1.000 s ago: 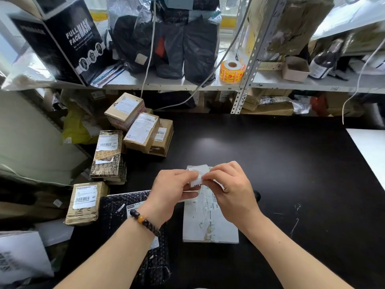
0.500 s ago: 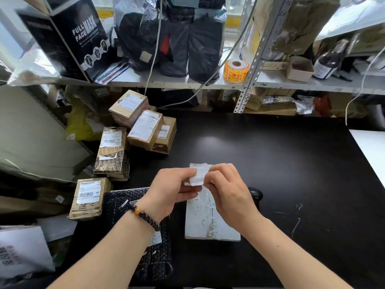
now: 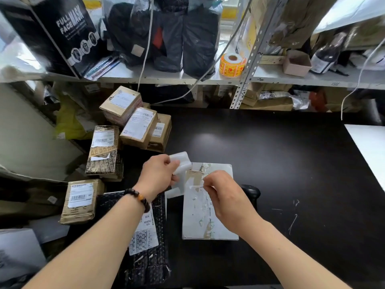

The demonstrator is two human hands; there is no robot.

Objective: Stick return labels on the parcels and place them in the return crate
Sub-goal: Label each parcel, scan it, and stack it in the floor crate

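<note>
A white parcel [image 3: 200, 222] with torn label remains lies flat on the black table [image 3: 291, 163] in front of me. My left hand [image 3: 158, 176] pinches a white backing sheet [image 3: 181, 161] just off the parcel's far left corner. My right hand [image 3: 227, 197] pinches a small clear label [image 3: 198, 187] over the parcel's top. A black bubble mailer [image 3: 145, 243] with a white label lies to the left under my left forearm. No crate is in view.
Several brown labelled parcels [image 3: 137, 126] are stacked at the table's far left, with one more [image 3: 80, 201] at the near left. A dark round object [image 3: 250, 192] sits behind my right hand. An orange sticker roll [image 3: 232, 64] stands on the shelf [image 3: 270, 78] behind.
My hands were together peeling the label; now they have parted, the left keeping the backing sheet and the right drawing the label down over the parcel.
</note>
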